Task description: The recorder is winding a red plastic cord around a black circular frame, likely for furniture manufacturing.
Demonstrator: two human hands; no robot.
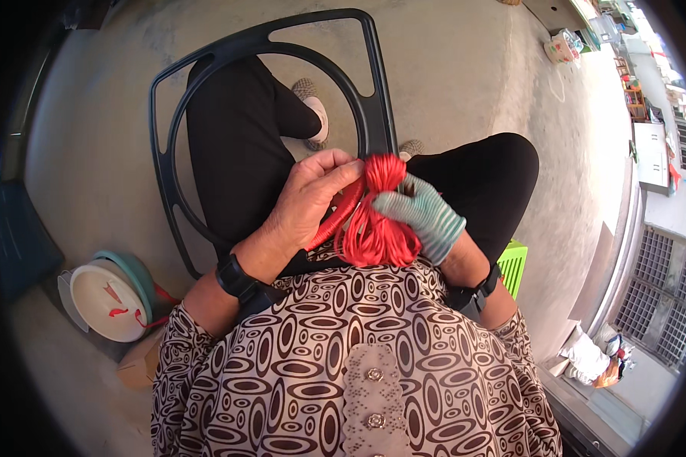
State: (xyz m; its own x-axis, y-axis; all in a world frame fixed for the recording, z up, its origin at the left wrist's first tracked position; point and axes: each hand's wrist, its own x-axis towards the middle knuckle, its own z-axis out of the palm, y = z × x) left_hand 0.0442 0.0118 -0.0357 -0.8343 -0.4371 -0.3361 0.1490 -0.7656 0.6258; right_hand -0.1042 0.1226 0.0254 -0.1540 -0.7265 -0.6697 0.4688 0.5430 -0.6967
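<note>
1 red cord bundle (381, 238) lies immediately left of the gloved right hand (427, 215), which grasps it — long axis toward the torso. Bare left hand (303, 199) pinches the red-wrapped curve (347, 208) of the black frame (381, 114) — bundle just rightward.

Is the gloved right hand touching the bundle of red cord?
Touching: in the head view, the right hand lies against the red bundle, its gloved thumb across the strands.

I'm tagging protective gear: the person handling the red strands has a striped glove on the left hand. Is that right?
The person handling the red strands wears the striped glove on the right hand, not the left hand, as the head view shows.
</note>
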